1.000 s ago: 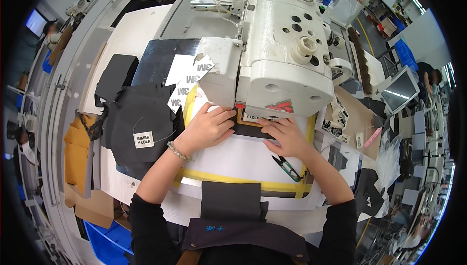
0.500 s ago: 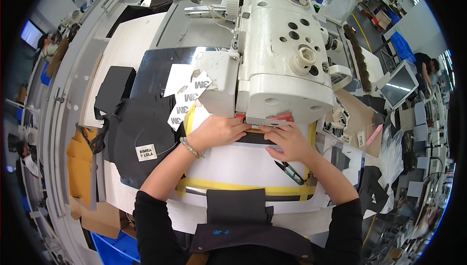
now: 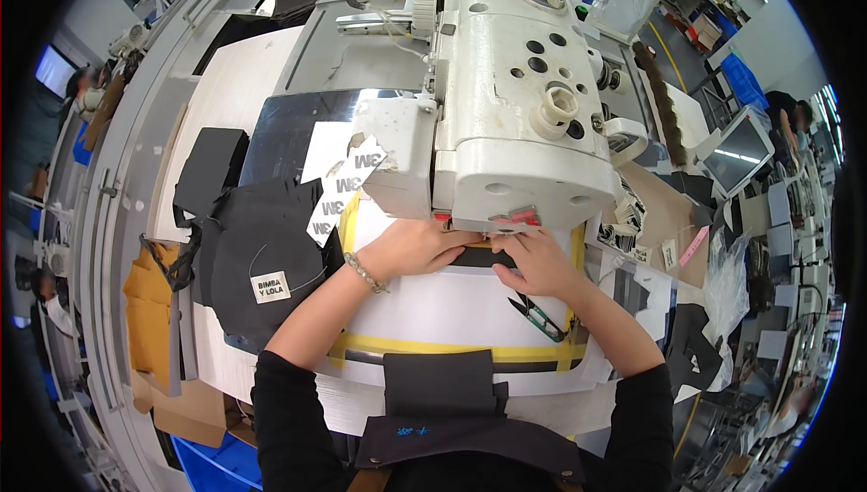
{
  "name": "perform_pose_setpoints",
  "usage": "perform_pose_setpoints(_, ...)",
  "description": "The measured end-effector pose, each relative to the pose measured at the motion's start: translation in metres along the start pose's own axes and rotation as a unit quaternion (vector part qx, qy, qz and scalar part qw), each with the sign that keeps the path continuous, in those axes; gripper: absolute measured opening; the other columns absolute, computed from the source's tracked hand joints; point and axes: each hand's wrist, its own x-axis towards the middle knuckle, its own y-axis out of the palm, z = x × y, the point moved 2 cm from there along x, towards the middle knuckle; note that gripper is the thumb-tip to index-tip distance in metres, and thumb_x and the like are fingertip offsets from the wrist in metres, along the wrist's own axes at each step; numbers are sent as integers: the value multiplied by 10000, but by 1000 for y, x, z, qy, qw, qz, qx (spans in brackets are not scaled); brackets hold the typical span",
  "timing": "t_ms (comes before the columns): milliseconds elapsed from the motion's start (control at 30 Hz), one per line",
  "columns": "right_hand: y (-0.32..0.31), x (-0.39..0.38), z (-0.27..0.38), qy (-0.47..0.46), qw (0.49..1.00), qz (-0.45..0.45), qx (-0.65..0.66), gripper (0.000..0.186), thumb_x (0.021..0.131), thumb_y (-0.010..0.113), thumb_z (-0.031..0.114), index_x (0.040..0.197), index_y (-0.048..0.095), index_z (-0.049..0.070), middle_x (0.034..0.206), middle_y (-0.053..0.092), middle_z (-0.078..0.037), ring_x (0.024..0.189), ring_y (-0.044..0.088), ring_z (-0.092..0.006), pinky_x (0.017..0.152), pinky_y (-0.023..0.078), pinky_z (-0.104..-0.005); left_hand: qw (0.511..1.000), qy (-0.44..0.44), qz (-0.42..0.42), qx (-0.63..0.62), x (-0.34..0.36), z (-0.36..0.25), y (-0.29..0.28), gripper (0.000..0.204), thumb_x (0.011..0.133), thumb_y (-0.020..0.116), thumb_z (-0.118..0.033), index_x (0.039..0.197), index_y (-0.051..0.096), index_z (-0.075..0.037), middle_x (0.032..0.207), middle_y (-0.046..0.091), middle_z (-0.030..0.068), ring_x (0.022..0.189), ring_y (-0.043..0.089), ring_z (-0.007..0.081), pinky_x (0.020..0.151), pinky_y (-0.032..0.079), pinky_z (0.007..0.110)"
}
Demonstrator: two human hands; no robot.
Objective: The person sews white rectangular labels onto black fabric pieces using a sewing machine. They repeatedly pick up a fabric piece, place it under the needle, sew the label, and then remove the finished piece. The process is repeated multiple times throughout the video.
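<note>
The black fabric strip point(image 3: 477, 257) lay flat on the white work surface point(image 3: 452, 311), right under the head of the white sewing machine point(image 3: 506, 104). My left hand point(image 3: 411, 246) pressed on its 9 o'clock end, fingers stretched flat and close together, gripping nothing. My right hand point(image 3: 539, 260) sat at the strip's 3 o'clock end, fingers curled down onto the cloth; I could not tell whether they pinched it or only held it down. A beaded bracelet point(image 3: 365, 273) circled my left wrist. At 5 o'clock from the strip, just beside my right hand, lay 1 pair of thread snips point(image 3: 538, 318). A yellow border point(image 3: 433, 345) framed the white surface. At 9 o'clock, well apart, a pile of black fabric pieces point(image 3: 262, 248) carried a small white label point(image 3: 270, 287). At 6 o'clock a dark folded piece point(image 3: 438, 382) lay at the table edge.
</note>
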Motion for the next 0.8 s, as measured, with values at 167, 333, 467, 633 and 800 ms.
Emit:
perform_pose_setpoints(167, -1, 3, 3, -16, 1000, -13, -12, 248, 806, 689, 217, 1002, 576, 116, 1001, 647, -15, 995, 578, -220, 862, 399, -378, 991, 47, -120, 45, -8, 6, 8, 184, 809, 706, -193, 983, 731, -139, 809, 639, 35, 753, 636, 237, 675, 509, 375)
perform_pose_setpoints(333, 0, 2, 3, -21, 999, -19, -22, 252, 797, 693, 214, 995, 570, 120, 1004, 654, -13, 987, 574, -216, 881, 387, -383, 987, 49, -129, 83, -11, 5, 4, 153, 776, 746, -200, 906, 743, -119, 795, 631, 21, 758, 629, 222, 692, 510, 362)
perform_pose_setpoints(467, -1, 3, 4, -41, 998, -37, -33, 265, 795, 695, 221, 1010, 571, 127, 1010, 663, -9, 983, 574, -210, 878, 375, -394, 990, 44, -102, 91, -10, 3, 3, 197, 771, 765, -177, 960, 749, -120, 881, 700, 5, 847, 657, 215, 772, 524, 356)
perform_pose_setpoints(633, 2, 0, 1, -32, 998, -22, -43, 273, 800, 695, 246, 1019, 575, 136, 1008, 668, -6, 979, 573, -194, 851, 359, -387, 995, 29, -83, 47, -4, 1, 4, 224, 799, 746, -202, 1018, 745, -155, 866, 707, 15, 827, 663, 219, 763, 527, 357)
perform_pose_setpoints(800, 3, 1, 0, -47, 997, -35, -48, 273, 812, 692, 268, 1021, 577, 135, 1018, 669, -11, 985, 570, -190, 849, 356, -381, 998, 2, -48, 38, -1, -2, 1, 239, 810, 735, -212, 1048, 742, -185, 873, 710, 29, 785, 664, 234, 748, 529, 373)
